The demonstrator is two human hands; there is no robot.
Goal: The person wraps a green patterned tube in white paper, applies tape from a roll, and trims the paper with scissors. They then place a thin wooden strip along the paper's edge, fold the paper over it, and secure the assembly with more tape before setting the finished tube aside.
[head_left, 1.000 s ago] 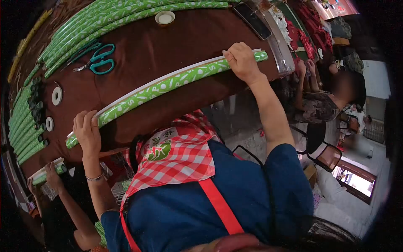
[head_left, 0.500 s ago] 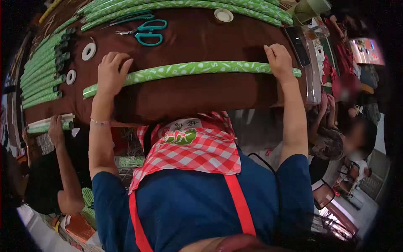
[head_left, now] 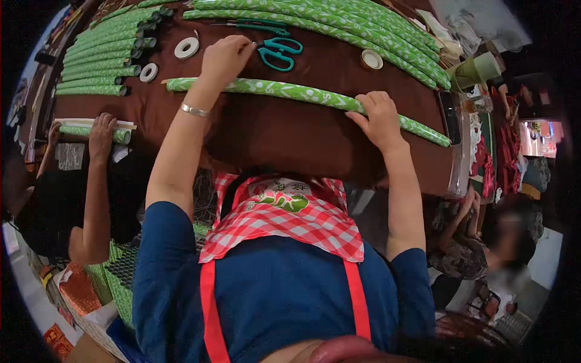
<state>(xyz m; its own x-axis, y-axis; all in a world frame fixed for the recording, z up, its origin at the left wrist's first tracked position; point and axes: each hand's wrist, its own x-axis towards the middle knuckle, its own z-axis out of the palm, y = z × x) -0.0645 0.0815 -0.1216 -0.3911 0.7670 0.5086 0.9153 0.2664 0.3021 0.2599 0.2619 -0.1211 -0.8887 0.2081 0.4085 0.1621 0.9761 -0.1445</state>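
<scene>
Since half a second ago the green roll has tilted: it lay nearly level across the view, and now its right end drops toward 4 o'clock. The left hand has slid inward along the roll from the far left end, and the scissors, formerly at 12 o'clock from the roll's middle, now lie just beside that hand at its 3 o'clock.

The left hand rests palm down across the roll near its left end, fingers loosely curled over it and pressing it to the brown table; they do not close around it. The right hand lies on the roll right of its middle, fingers spread and flat on top, also pressing rather than clamping.

The roll lies on the table near its front edge. A stack of finished green rolls sits at 10 o'clock, with two tape rings between the stack and the left hand. Another person's hand holds a short green roll at 9 o'clock.
</scene>
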